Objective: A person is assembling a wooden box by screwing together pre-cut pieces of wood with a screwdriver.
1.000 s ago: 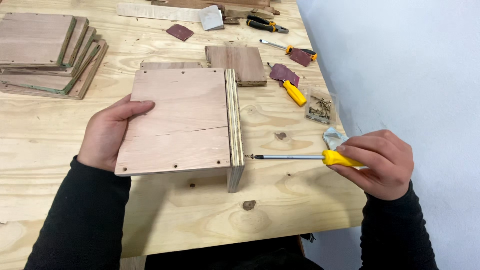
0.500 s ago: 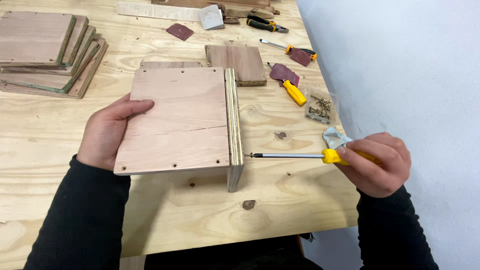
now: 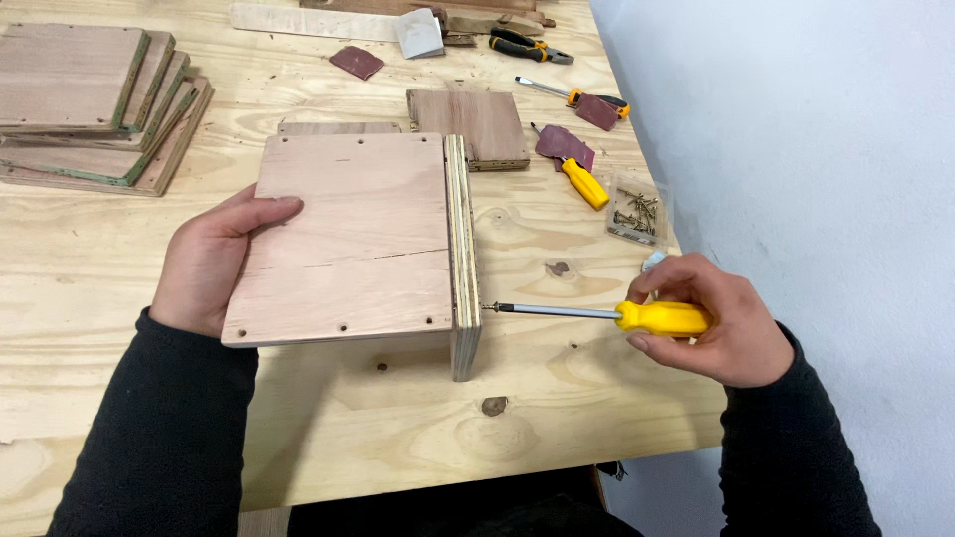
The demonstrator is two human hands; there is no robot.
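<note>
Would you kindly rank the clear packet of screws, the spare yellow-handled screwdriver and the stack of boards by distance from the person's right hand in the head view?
From the right hand:
1. Clear packet of screws, just beyond the hand near the table's right edge.
2. Spare yellow-handled screwdriver, slightly farther, left of the packet.
3. Stack of boards, far across at the left corner.

Two hands are at work, the left [image 3: 214, 264] and the right [image 3: 711, 318]. On the desk [image 3: 90, 259] lie three yellow-handled screwdrivers: one [image 3: 617, 315] in the right hand, one [image 3: 582, 182] by itself, one [image 3: 557, 92] further back. There is one box [image 3: 363, 239], one stack of boards [image 3: 90, 104], one loose board [image 3: 480, 124], three sandpaper pieces [image 3: 356, 62] [image 3: 565, 146] [image 3: 597, 111], one pliers [image 3: 530, 45] and one tray of screws [image 3: 634, 209].
</note>
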